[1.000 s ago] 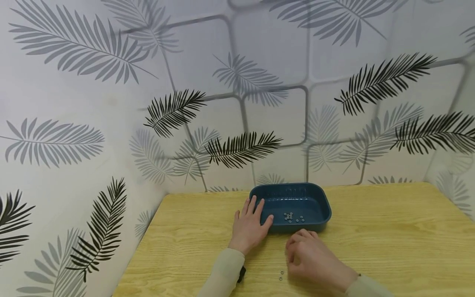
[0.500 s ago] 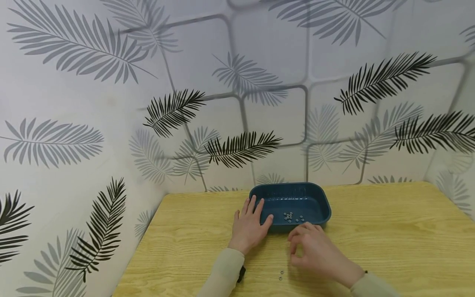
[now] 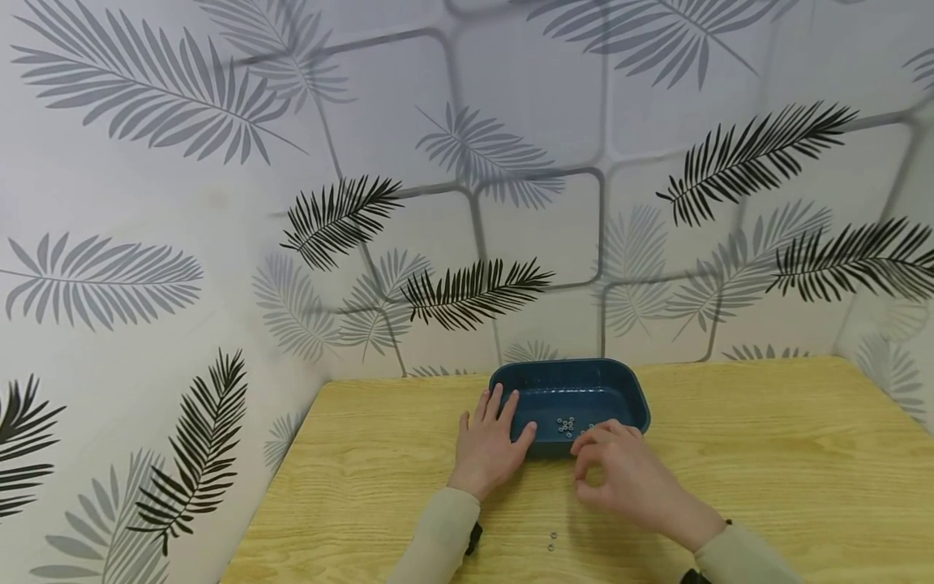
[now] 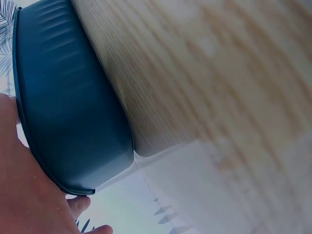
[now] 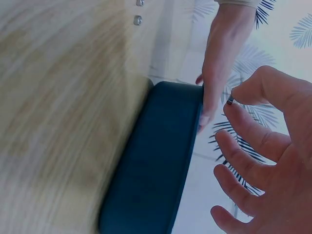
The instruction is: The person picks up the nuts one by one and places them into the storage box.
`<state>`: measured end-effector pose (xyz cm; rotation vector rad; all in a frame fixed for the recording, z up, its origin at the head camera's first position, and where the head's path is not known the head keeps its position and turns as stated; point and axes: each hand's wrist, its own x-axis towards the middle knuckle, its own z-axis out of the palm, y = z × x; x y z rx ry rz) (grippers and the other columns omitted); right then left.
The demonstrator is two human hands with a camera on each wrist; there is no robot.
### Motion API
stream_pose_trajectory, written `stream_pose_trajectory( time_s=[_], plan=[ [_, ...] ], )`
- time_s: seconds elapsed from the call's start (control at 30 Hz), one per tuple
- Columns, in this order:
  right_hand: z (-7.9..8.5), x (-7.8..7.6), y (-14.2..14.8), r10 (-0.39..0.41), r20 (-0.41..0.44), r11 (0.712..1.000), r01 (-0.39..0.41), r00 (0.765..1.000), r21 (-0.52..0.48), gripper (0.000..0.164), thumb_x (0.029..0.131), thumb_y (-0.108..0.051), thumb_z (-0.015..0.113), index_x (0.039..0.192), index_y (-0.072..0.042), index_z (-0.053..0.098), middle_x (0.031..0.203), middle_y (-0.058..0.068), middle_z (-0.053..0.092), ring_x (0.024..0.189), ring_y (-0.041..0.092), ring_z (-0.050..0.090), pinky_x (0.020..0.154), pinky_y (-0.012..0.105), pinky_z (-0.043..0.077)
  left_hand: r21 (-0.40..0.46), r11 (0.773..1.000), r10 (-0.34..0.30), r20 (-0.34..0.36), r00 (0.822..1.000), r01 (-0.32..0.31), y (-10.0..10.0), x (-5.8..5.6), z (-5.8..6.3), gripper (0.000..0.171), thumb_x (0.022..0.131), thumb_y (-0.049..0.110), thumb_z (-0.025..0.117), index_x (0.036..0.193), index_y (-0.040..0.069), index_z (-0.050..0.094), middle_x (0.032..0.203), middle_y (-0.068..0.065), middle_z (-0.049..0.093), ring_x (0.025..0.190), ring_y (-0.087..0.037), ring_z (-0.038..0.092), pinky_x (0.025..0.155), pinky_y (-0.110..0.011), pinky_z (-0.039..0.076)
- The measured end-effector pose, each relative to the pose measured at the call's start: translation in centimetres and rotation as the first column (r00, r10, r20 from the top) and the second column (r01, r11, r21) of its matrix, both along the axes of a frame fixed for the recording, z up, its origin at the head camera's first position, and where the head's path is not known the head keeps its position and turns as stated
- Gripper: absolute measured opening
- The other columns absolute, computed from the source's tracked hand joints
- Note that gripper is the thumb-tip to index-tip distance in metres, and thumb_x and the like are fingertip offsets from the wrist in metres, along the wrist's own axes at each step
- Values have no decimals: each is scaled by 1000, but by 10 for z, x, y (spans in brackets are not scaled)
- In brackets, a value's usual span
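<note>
My left hand (image 3: 487,448) lies with spread fingers on the left rim of a dark blue plastic tray (image 3: 525,448). Between the thumb and index fingertip of my right hand (image 5: 265,131) is a tiny metal nut (image 5: 230,100); its other fingers are fanned out. In the head view this right hand is above the tray's near rim, partly covering the right side. Several small nuts (image 3: 565,426) are grouped on the tray floor. Two more metal nuts (image 5: 138,20) are on the table in front, one behind the other.
The tray stands on a yellow wood-grain table (image 3: 379,454) near its back edge. A wall (image 3: 540,227) with a leaf pattern rises right behind the table.
My right hand has risen from the table in front of the tray, moving forward and slightly right to the near rim. My left hand stays in place on the tray.
</note>
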<state>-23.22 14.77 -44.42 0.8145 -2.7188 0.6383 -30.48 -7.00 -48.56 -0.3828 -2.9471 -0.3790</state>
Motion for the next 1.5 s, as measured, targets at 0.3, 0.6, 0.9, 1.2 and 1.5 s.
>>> stream_pose_trajectory(
  time_s=[0.3,0.6,0.9,1.2,1.5],
  plan=[
    [11,-8,5,-20,-42,999,18,999,-41,25,79,-19,76,67,-36,62,103,-7,65,100,23,54,93,59,40,-17,1000,3,0,1000,-3,-1,1,0,66,101,59,36,157,25,29,163,-4,18,149,-26,15,113,-59,20],
    [18,-20,8,-41,-96,997,35,995,-66,23,78,-18,76,67,-35,65,104,-2,67,101,27,55,92,59,40,-12,1000,-8,-3,1000,8,-1,1,0,66,101,60,35,157,24,30,163,-4,17,149,-25,15,113,-59,19],
    [18,-37,12,-82,-104,993,72,991,-93,20,81,-17,76,68,-29,66,107,4,67,108,35,54,87,60,40,-9,1000,-8,-4,1000,8,-1,1,1,66,101,60,35,157,25,29,163,-4,17,149,-25,14,113,-60,18],
    [12,-54,13,-122,-115,989,111,986,-97,17,82,-17,75,71,-27,66,108,3,66,108,34,53,88,61,40,-3,1000,-20,-11,1000,20,-2,0,0,66,101,60,36,157,25,30,163,-5,18,149,-26,15,113,-61,17],
    [12,-66,9,-156,-148,982,137,977,-129,14,81,-17,74,71,-23,67,109,7,67,106,35,55,92,61,38,-8,1000,-20,-6,1000,20,-2,1,2,66,101,59,36,157,24,30,163,-4,18,149,-26,15,113,-62,16]
  ],
)
